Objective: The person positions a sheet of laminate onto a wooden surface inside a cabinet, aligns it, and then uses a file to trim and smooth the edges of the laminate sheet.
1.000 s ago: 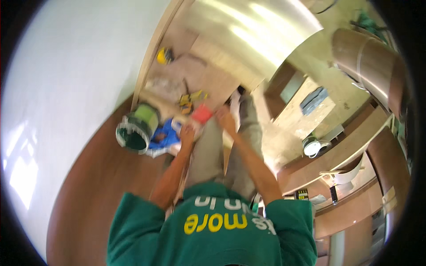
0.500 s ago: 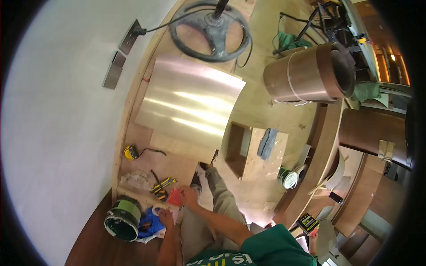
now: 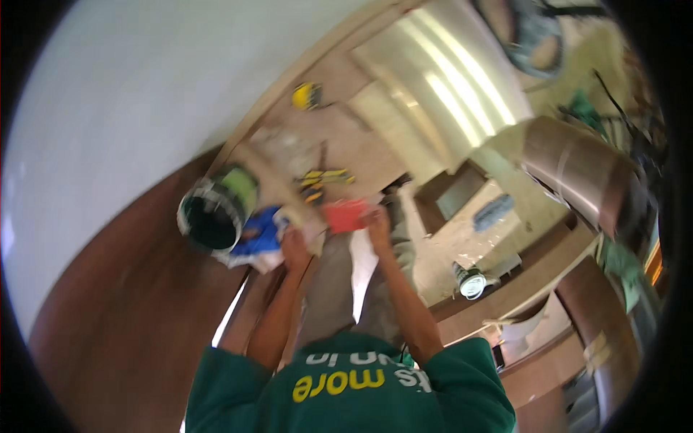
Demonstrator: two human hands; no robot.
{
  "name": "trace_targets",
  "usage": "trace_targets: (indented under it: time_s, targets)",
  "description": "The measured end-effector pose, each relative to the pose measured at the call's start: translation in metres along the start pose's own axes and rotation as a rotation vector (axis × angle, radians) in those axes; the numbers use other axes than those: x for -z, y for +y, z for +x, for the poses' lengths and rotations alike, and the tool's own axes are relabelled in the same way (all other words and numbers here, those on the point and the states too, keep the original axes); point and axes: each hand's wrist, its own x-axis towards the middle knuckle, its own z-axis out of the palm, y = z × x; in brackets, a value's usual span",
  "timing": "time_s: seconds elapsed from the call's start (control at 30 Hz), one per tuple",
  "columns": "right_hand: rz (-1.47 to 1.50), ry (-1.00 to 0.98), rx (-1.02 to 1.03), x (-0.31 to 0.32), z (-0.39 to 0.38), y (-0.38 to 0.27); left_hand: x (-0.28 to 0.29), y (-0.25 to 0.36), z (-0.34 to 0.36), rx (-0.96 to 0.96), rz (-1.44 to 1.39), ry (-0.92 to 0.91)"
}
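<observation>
The right hand (image 3: pixel 378 226) pinches the red piece (image 3: pixel 343 215) endwise, likely for control, near the plywood (image 3: pixel 359 153)'s near edge; left hand (image 3: pixel 294 250) grip unclear.

Bucket (image 3: pixel 240 187) left of left grip (image 3: pixel 294 250)

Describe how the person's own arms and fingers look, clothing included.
The shirt is green, with white and yellow lettering. Its loose green left sleeve and right sleeve are short, leaving the left forearm and right forearm bare. The left fingers and right fingers are ungloved; blur hides finer detail.
</observation>
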Motion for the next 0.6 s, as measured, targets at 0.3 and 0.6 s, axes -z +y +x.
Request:
trace_targets:
  time_s: [0.3, 0.6]
  targets:
    - [0.268, -0.245, -0.036, -0.069, 0.026, -0.071, -0.017, -0.008, -0.024, 0.091, -0.083, 0.01]
    - [-0.069, -0.415, 0.222, -0.188, 0.039, -0.05, -0.01, -0.016, -0.023, 0.072, -0.124, -0.052]
